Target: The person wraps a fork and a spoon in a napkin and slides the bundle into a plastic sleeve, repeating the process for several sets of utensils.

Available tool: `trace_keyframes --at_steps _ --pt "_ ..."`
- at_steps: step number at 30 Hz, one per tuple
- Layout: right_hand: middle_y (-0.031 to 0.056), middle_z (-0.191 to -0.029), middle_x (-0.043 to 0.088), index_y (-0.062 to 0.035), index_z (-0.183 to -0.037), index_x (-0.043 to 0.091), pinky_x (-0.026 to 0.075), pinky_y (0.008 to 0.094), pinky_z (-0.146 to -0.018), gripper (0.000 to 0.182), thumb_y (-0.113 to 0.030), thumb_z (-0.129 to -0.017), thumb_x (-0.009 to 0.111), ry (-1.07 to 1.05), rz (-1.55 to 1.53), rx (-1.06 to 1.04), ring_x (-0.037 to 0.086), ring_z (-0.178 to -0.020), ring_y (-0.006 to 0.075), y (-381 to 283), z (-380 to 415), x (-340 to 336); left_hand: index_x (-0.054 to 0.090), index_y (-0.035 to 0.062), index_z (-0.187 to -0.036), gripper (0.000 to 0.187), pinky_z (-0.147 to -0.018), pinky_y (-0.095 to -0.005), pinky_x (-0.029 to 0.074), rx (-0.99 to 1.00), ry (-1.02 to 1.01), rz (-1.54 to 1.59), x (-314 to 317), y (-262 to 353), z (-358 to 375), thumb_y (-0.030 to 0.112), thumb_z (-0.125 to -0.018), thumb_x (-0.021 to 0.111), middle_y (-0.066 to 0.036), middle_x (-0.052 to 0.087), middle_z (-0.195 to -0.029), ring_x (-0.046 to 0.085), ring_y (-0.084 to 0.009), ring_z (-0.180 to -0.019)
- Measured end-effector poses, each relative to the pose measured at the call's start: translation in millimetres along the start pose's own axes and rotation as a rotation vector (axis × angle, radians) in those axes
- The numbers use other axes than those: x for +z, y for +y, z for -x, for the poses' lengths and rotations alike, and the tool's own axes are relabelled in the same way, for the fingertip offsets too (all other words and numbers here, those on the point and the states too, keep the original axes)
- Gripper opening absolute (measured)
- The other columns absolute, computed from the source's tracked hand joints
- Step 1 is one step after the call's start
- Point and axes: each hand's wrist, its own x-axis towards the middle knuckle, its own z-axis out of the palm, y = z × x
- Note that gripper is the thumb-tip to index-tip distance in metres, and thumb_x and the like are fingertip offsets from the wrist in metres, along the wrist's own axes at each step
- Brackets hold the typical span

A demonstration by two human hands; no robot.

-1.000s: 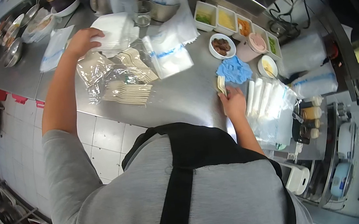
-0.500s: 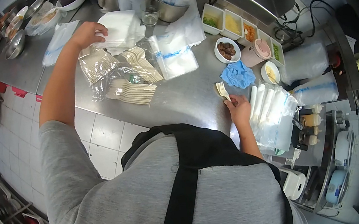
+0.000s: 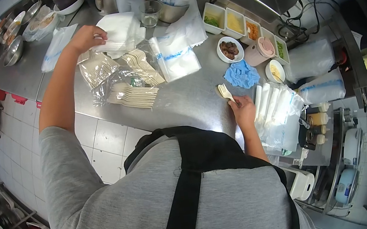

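My left hand [image 3: 86, 38] reaches far out to the left, its fingers closed on the edge of a stack of white paper napkins [image 3: 117, 28]; how many it grips is hidden. Below that stack, clear plastic bags hold several pale disposable forks [image 3: 132, 95] and other bundled cutlery [image 3: 100, 69]. At the right, my right hand [image 3: 243, 109] pinches a pale disposable fork [image 3: 224, 91], tines pointing away from me, just above the steel counter [image 3: 191, 101]. A crumpled blue cloth or glove [image 3: 241, 75] lies just beyond it.
Folded white plastic bags [image 3: 176, 57] lie mid-counter, and more bags [image 3: 278, 112] sit beside my right hand. Behind stand a bowl of browned meat pieces [image 3: 229, 50], a small bowl of yellow food [image 3: 275, 71] and topping containers [image 3: 234, 22]. A glass [image 3: 150, 14] stands behind the napkins.
The view has shifted slightly. My left hand stays at the napkin stack's edge. The fork in my right hand has turned a little, its tines more upright; the hand has hardly moved.
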Motion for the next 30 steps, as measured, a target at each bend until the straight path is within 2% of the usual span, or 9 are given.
trace_keyframes --at_steps 7,12,14,17,20,21,24,27,30 --pt "0.0120 -0.080 0.062 -0.0051 -0.089 0.072 0.049 0.0381 -0.069 0.019 -0.017 -0.074 0.074 0.010 0.016 -0.009 0.062 -0.075 0.0292 6 2 1 0.066 0.0055 -0.092 0.015 -0.077 -0.0392 0.049 -0.080 0.079 -0.175 -5 17 -5 0.015 -0.082 0.066 -0.013 0.069 -0.093 0.064 -0.0336 -0.086" --pt "0.0122 -0.077 0.062 -0.0037 -0.090 0.071 0.049 0.0384 -0.066 0.020 -0.016 -0.074 0.074 0.059 0.032 0.006 0.062 -0.070 0.0289 14 4 -17 0.061 0.0087 -0.104 0.018 -0.077 -0.0367 0.052 0.205 0.417 -0.068 10 130 -26 0.015 -0.087 0.062 -0.011 0.068 -0.102 0.065 -0.0319 -0.090" --pt "0.0121 -0.078 0.064 -0.0022 -0.090 0.070 0.050 0.0359 -0.062 0.021 -0.014 -0.073 0.076 0.108 -0.004 0.035 0.063 -0.066 0.0256 13 5 -32 0.062 0.0081 -0.105 0.021 -0.073 -0.0340 0.053 0.360 0.328 0.003 44 184 -28 0.011 -0.084 0.062 -0.010 0.067 -0.105 0.066 -0.0288 -0.084" --pt "0.0118 -0.078 0.065 -0.0012 -0.092 0.070 0.050 0.0325 -0.061 0.021 -0.010 -0.073 0.076 0.189 -0.082 0.086 0.063 -0.066 0.0220 6 6 -54 0.056 0.0097 -0.102 0.016 -0.070 -0.0382 0.052 0.634 0.252 -0.086 119 242 -13 0.012 -0.086 0.052 -0.008 0.063 -0.092 0.065 -0.0256 -0.080" --pt "0.0117 -0.078 0.065 -0.0013 -0.093 0.071 0.050 0.0325 -0.061 0.020 -0.008 -0.074 0.075 0.204 -0.092 0.007 0.063 -0.066 0.0223 -2 7 -71 0.056 0.0092 -0.101 0.018 -0.075 -0.0386 0.053 0.573 -0.150 -0.141 169 282 24 0.011 -0.083 0.053 -0.009 0.062 -0.103 0.064 -0.0281 -0.092" --pt "0.0109 -0.079 0.065 0.0004 -0.093 0.070 0.049 0.0290 -0.061 0.020 -0.003 -0.073 0.075 0.209 -0.125 -0.044 0.061 -0.064 0.0176 -5 8 -70 0.056 0.0090 -0.100 0.019 -0.078 -0.0384 0.053 0.542 -0.296 -0.153 184 287 33 0.011 -0.082 0.053 -0.010 0.062 -0.107 0.063 -0.0290 -0.098" --pt "0.0129 -0.083 0.065 -0.0017 -0.091 0.070 0.051 0.0336 -0.062 0.020 -0.008 -0.073 0.075 0.063 -0.176 -0.088 0.063 -0.067 0.0250 -29 13 -64 0.056 0.0086 -0.101 0.021 -0.083 -0.0384 0.051 0.713 0.031 -0.016 225 273 59 0.010 -0.080 0.054 -0.009 0.060 -0.108 0.059 -0.0291 -0.106" --pt "0.0136 -0.086 0.065 -0.0041 -0.090 0.071 0.051 0.0376 -0.072 0.020 -0.011 -0.071 0.076 -0.031 -0.180 -0.240 0.063 -0.081 0.0302 -34 15 -28 0.057 0.0080 -0.101 0.023 -0.086 -0.0365 0.049 0.624 0.038 0.045 221 274 75 0.010 -0.079 0.054 -0.007 0.059 -0.101 0.056 -0.0260 -0.104" --pt "0.0118 -0.082 0.065 -0.0027 -0.092 0.070 0.051 0.0355 -0.069 0.021 -0.008 -0.072 0.075 -0.071 -0.186 -0.384 0.063 -0.075 0.0284 -44 11 1 0.057 0.0077 -0.101 0.024 -0.084 -0.0354 0.048 0.563 0.028 0.048 219 272 86 0.011 -0.077 0.055 -0.006 0.058 -0.099 0.055 -0.0245 -0.100"
